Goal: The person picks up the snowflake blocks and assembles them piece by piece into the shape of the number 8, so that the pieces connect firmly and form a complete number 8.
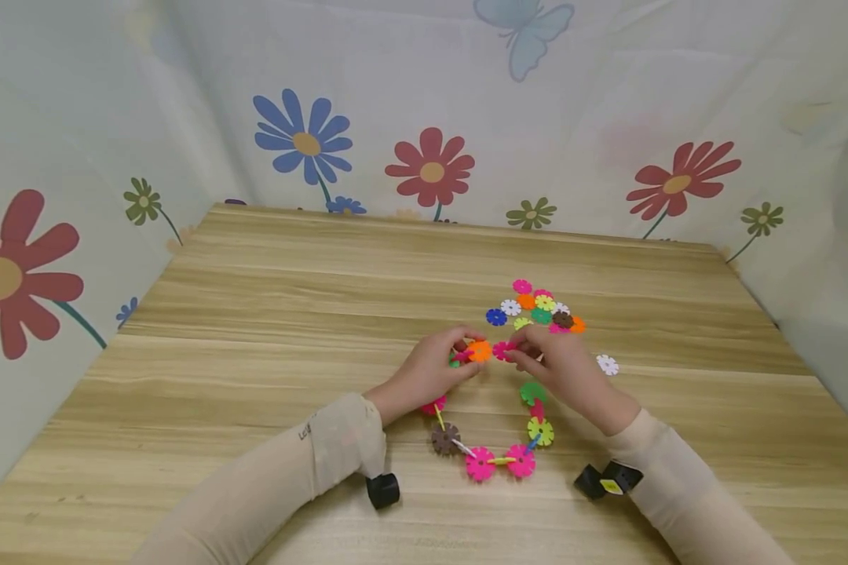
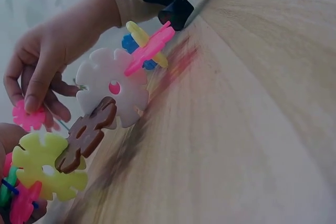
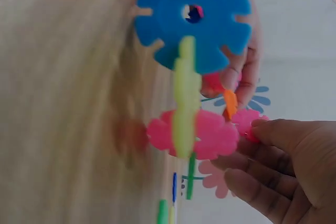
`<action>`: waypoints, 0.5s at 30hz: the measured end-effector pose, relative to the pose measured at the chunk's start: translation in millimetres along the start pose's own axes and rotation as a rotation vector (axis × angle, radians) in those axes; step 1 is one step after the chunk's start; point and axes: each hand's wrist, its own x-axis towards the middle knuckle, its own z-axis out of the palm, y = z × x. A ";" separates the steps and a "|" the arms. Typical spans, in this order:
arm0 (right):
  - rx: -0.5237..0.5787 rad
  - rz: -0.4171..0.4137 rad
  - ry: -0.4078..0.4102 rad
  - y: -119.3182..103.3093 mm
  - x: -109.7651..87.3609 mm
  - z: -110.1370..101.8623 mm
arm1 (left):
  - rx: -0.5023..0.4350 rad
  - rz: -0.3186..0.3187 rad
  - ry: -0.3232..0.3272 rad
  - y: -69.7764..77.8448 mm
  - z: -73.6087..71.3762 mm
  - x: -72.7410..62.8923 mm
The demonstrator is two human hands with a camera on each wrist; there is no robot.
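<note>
My left hand (image 1: 427, 367) pinches an orange disc (image 1: 479, 351); my right hand (image 1: 572, 373) pinches a pink disc (image 1: 502, 351) just beside it, between both sets of fingertips. The chain (image 1: 446, 439) curves nearer me than my fingers; loose discs (image 1: 526, 302) lie beyond my right fingertips. A clean join, I judge, calls for notches aligned, discs crosswise, left fingers steady, right pressing gently.

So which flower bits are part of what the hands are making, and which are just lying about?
Part of the job:
orange disc, at the left hand
pink disc, in the right hand
chain of linked discs

Lying about, maybe spares:
mixed-colour loose discs
single white disc, off to the right
</note>
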 end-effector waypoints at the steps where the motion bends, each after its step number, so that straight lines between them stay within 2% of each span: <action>1: -0.005 0.002 -0.003 -1.1 0.0 0.9 | -0.001 -0.001 0.000 0.2 0.1 0.0; 6: -0.052 0.008 -0.005 -5.7 -1.2 2.1 | 0.000 0.002 -0.001 0.6 -0.1 0.0; 15: -0.145 -0.012 0.043 -8.7 -2.8 7.9 | 0.003 0.026 -0.005 0.9 0.9 0.1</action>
